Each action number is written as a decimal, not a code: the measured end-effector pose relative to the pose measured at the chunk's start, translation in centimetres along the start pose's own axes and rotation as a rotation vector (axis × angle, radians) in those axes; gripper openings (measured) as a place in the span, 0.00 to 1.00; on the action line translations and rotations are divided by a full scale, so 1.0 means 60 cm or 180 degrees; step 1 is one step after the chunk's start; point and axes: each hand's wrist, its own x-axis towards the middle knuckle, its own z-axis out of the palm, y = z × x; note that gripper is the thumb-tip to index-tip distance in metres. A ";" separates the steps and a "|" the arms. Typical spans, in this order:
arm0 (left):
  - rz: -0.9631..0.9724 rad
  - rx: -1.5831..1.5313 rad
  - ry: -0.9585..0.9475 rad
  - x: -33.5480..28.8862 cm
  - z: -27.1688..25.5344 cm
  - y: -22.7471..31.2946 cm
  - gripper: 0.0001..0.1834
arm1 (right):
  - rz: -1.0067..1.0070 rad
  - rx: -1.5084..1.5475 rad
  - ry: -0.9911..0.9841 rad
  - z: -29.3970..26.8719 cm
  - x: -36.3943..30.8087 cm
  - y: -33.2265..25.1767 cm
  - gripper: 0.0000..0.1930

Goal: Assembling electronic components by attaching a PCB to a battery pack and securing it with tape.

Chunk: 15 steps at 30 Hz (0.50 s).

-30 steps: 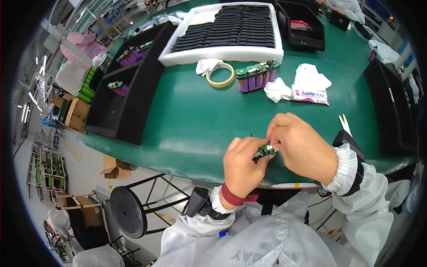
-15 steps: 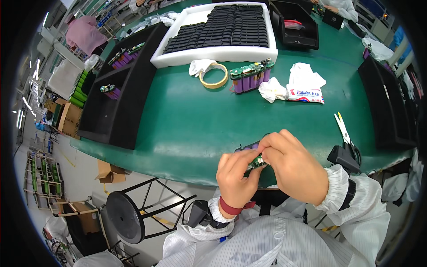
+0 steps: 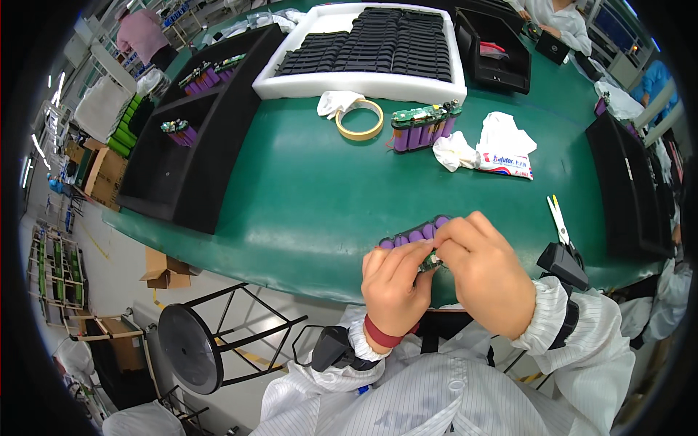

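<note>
Near the front edge of the green table, a battery pack (image 3: 415, 236) with purple cells and a small green circuit board is held between my two hands. My left hand (image 3: 396, 285) wraps its fingers round the near left side of the pack. With fingertips pinched together, my right hand (image 3: 486, 272) grips at the right side by the board. The fingers hide most of the board and whatever fine part lies between the fingertips. Farther back stands another purple battery pack (image 3: 422, 131) with a green board along its top.
A roll of tape (image 3: 360, 135), a glue tube (image 3: 506, 166), crumpled white tissue (image 3: 502, 134) and scissors (image 3: 558, 218) lie around the table. A white foam tray (image 3: 349, 89) holds black parts. Black racks (image 3: 211, 156) flank both sides. A round stool (image 3: 190, 349) stands at left.
The pack has tilted so that more purple cell ends show beyond my fingers. Both hands remain on it, and the whole view has shifted slightly.
</note>
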 end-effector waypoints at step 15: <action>0.0141 0.0282 -0.0045 0.015 0.007 0.000 0.20 | 0.0053 0.0733 0.0198 0.011 0.009 0.044 0.07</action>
